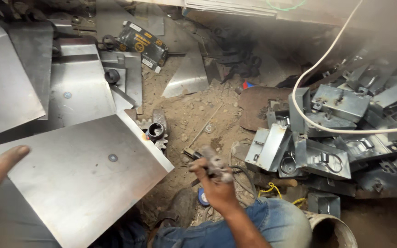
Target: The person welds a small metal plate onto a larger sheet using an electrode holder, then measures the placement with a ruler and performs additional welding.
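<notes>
**Packages and labels in view**

One package (142,44) is visible. It lies at the upper centre-left of the head view, on the dirt floor among the sheet metal pieces. It is a flat, roughly rectangular pack, tilted diagonally, with a black body, yellow markings and small white label patches at its ends (print too small to resolve). No signs or screens are visible.
</notes>
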